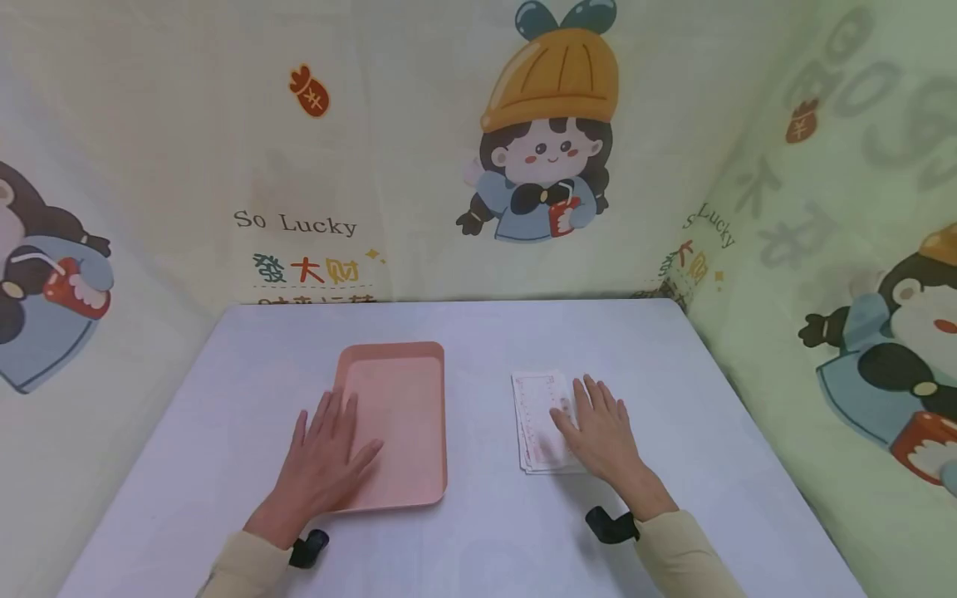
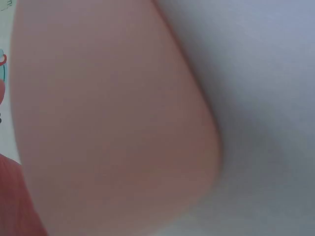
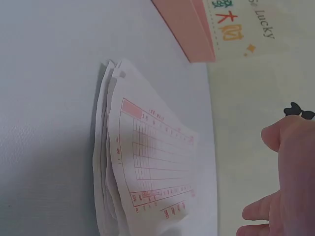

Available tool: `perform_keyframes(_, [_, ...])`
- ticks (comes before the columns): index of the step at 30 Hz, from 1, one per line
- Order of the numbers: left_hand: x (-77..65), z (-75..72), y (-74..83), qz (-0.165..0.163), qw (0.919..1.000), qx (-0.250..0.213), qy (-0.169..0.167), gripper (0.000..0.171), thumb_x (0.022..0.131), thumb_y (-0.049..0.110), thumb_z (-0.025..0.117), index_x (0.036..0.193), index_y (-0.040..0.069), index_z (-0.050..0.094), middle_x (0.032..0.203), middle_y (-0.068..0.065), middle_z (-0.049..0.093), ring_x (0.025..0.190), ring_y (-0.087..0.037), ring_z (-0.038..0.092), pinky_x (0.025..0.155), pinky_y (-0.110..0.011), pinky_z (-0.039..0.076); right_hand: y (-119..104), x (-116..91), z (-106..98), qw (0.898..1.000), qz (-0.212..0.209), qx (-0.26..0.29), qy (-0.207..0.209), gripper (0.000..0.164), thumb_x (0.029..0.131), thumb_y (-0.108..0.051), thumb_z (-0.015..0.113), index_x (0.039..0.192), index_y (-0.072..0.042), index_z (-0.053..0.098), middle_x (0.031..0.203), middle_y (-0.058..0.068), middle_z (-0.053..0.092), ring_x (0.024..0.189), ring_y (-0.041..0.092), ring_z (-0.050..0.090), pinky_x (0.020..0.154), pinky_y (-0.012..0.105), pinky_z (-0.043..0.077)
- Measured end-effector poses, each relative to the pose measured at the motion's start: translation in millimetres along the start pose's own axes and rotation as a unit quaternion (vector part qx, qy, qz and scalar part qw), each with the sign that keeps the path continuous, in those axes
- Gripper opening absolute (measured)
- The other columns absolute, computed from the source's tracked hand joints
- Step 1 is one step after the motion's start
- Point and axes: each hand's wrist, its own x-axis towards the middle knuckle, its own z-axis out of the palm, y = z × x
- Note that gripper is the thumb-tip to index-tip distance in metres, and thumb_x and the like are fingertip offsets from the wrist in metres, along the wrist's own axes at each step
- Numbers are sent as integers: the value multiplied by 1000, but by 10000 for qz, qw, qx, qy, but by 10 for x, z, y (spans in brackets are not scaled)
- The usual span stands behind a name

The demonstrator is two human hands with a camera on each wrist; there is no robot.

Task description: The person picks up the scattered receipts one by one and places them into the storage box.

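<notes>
A shallow pink tray (image 1: 407, 423) lies on the table left of centre, and its corner fills much of the left wrist view (image 2: 118, 123). My left hand (image 1: 321, 461) is over the tray's left edge, fingers straight and thumb spread; whether it touches the tray I cannot tell. To the right lies a small stack of white paper forms (image 1: 538, 423) printed with red tables, their edges slightly uneven and curled. Over the stack's right side is my right hand (image 1: 607, 436), fingers extended. The right wrist view shows a gap between this hand and the forms (image 3: 157, 167).
A white tabletop (image 1: 478, 540) carries both items, with a strip of it between tray and forms. Patterned cloth (image 1: 419, 166) with cartoon figures hangs behind and along both sides. Black straps (image 1: 613, 526) sit at both wrists, beside cream sleeves (image 1: 684, 552).
</notes>
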Motion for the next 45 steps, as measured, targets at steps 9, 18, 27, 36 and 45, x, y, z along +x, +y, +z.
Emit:
perform_keyframes(9, [-115, 57, -77, -235, 9995, 0, -224, 90, 96, 58, 48, 155, -4, 21, 164, -26, 14, 151, -44, 14, 118, -66, 13, 95, 19, 74, 9996, 113, 259, -97, 71, 103, -40, 45, 150, 11, 29, 156, 32, 30, 144, 49, 30, 117, 63, 25])
perform_keyframes(18, [-122, 186, -147, 43, 9997, -209, 132, 84, 98, 48, 51, 155, -7, 19, 164, -26, 12, 151, -43, 15, 119, -61, 19, 115, 44, 95, 9987, 311, 298, -256, 69, 104, -39, 42, 149, 12, 30, 153, 34, 34, 140, 51, 34, 115, 63, 30])
perform_keyframes(27, [-101, 215, -156, 174, 9986, -468, 146, 81, 100, 45, 50, 156, -3, 18, 165, -23, 10, 152, -41, 14, 119, -59, 21, 134, 24, 135, 9969, 501, 421, -440, 70, 104, -41, 41, 148, 12, 31, 150, 34, 36, 138, 51, 37, 112, 63, 34])
perform_keyframes(36, [-170, 192, -152, 249, 9977, -594, 222, 79, 99, 43, 51, 156, -2, 19, 165, -24, 11, 151, -41, 15, 119, -59, 20, 132, 69, 115, 9950, 592, 658, -455, 65, 104, -36, 43, 144, 15, 36, 144, 37, 41, 134, 52, 41, 109, 63, 37])
perform_keyframes(45, [-175, 240, -161, 343, 9970, -501, 480, 76, 101, 43, 48, 156, -2, 21, 164, -23, 14, 150, -40, 18, 127, -38, -2, 150, 235, 65, 9844, 857, 1405, -620, 57, 101, -25, 46, 140, 16, 41, 130, 34, 56, 118, 44, 57, 98, 57, 50])
